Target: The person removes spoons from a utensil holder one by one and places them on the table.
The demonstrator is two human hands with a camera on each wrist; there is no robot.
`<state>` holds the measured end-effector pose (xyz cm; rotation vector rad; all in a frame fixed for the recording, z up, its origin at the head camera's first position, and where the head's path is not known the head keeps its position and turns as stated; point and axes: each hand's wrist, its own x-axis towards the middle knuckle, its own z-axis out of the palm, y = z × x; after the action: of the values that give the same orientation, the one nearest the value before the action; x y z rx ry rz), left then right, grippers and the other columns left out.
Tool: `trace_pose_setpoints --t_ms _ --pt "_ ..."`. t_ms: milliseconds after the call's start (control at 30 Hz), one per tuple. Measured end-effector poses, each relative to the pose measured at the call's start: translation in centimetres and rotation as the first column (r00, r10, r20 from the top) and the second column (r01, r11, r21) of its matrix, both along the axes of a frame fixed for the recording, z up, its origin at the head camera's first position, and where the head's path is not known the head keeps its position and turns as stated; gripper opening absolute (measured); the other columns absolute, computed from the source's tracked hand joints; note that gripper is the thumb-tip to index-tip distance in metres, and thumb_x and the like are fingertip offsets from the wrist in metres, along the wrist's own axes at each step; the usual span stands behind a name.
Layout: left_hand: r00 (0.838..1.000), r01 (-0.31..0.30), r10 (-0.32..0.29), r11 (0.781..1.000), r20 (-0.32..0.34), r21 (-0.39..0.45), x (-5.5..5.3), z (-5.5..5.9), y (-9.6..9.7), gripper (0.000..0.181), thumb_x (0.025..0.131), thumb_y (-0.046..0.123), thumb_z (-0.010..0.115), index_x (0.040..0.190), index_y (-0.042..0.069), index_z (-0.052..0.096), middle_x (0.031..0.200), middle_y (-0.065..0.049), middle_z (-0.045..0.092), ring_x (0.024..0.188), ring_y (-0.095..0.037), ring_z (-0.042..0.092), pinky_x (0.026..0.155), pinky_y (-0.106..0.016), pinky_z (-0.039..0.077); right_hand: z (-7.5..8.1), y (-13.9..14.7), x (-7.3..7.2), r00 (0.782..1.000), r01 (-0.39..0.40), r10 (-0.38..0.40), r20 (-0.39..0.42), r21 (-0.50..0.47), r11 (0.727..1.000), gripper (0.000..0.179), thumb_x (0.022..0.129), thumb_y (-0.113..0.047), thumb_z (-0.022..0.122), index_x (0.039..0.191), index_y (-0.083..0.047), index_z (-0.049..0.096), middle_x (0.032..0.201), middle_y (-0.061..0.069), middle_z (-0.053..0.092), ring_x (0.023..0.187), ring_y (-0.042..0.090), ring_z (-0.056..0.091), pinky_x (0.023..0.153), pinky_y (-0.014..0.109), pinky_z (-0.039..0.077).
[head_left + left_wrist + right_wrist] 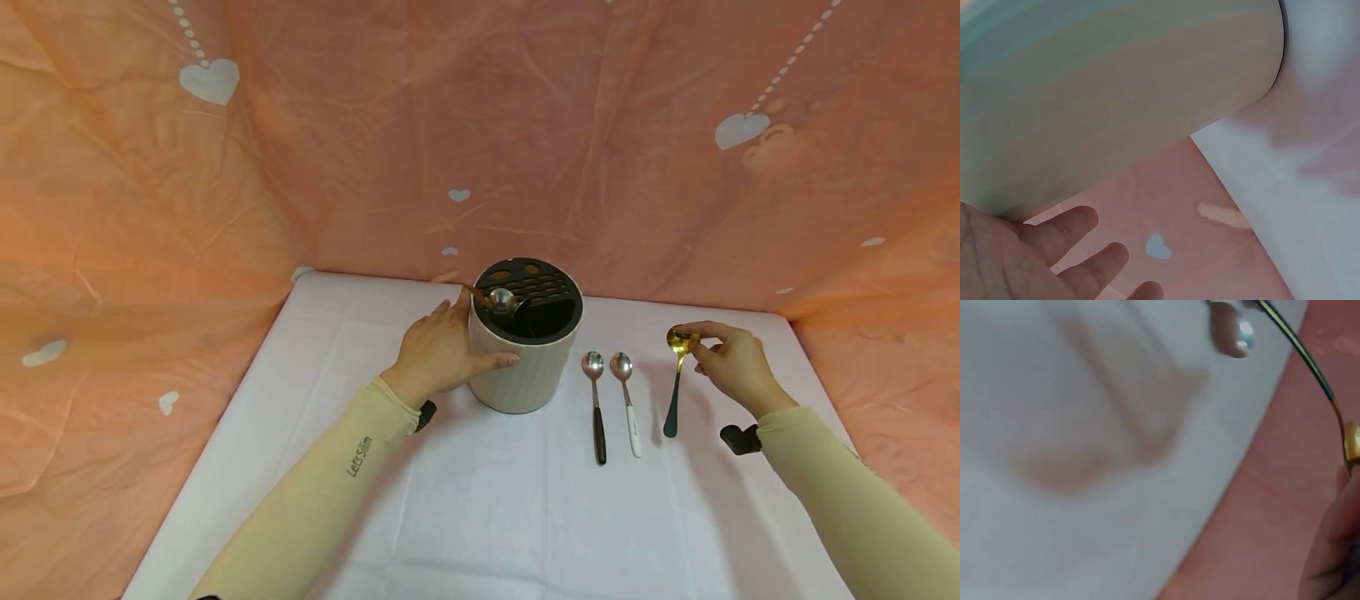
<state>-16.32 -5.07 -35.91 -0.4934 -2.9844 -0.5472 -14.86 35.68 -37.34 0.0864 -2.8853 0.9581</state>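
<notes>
My left hand (441,350) rests against the left side of a white ribbed utensil holder (517,379), its thumb along the front. In the left wrist view, several fingers (1063,234) extend fairly straight, clear of the holder wall (1116,94). A silver spoon bowl (502,302) shows at the holder's black slotted lid (551,287); its handle is hard to make out. On the right, my right hand (731,367) pinches the gold bowl end of a dark-green-handled spoon (678,375), handle pointing down toward me. Part of that gold spoon (1352,440) appears in the right wrist view.
Between the holder and my right hand lie a black-handled spoon (597,417) and a white-handled spoon (628,408), bowls away from me. A white cloth covers the table (465,517). An orange curtain (525,150) with pale hearts borders the back and sides.
</notes>
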Motion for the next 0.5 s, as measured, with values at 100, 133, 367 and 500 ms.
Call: trace_pose_setpoints --t_ms 100,133,367,500 --pt "1.0 0.002 -0.002 1.0 -0.001 -0.002 0.0 0.0 0.0 0.124 0.056 0.091 0.042 0.148 0.015 0.012 0.141 -0.002 0.039 0.123 -0.03 0.042 0.082 -0.045 0.045 -1.2 0.4 0.0 0.999 -0.035 0.035 0.027 -0.012 0.999 0.026 0.09 -0.006 0.055 0.113 -0.013 0.065 0.094 0.016 0.064 0.056 0.019 0.06 0.044 0.029 0.043" --pt "1.0 0.002 -0.002 1.0 -0.003 -0.004 0.0 0.0 -0.1 0.124 0.055 0.092 0.041 0.148 0.015 0.013 0.141 -0.002 0.039 0.123 -0.03 0.042 0.082 -0.045 0.045 -1.5 0.5 0.0 0.998 -0.044 0.044 0.038 -0.015 0.999 0.025 0.09 -0.006 0.055 0.112 -0.012 0.065 0.096 0.016 0.064 0.057 0.021 0.061 0.044 0.029 0.044" --pt "1.0 -0.003 0.003 1.0 0.005 -0.01 0.0 0.0 -0.1 0.124 0.055 0.092 0.041 0.148 0.015 0.012 0.139 -0.002 0.042 0.122 -0.029 0.042 0.082 -0.044 0.045 -2.9 0.6 -0.7 0.985 -0.083 0.091 0.146 -0.064 0.995 0.025 0.089 -0.004 0.056 0.11 -0.012 0.066 0.101 0.014 0.064 0.066 0.029 0.06 0.054 0.031 0.051" --pt "1.0 -0.006 0.006 1.0 0.012 -0.012 0.0 0.1 0.0 0.124 0.055 0.092 0.041 0.148 0.015 0.012 0.139 -0.002 0.043 0.123 -0.029 0.041 0.082 -0.045 0.045 -3.6 0.6 -1.1 0.971 -0.074 0.092 0.221 -0.089 0.993 0.025 0.09 -0.005 0.055 0.112 -0.011 0.065 0.106 0.014 0.062 0.066 0.024 0.055 0.059 0.036 0.052"
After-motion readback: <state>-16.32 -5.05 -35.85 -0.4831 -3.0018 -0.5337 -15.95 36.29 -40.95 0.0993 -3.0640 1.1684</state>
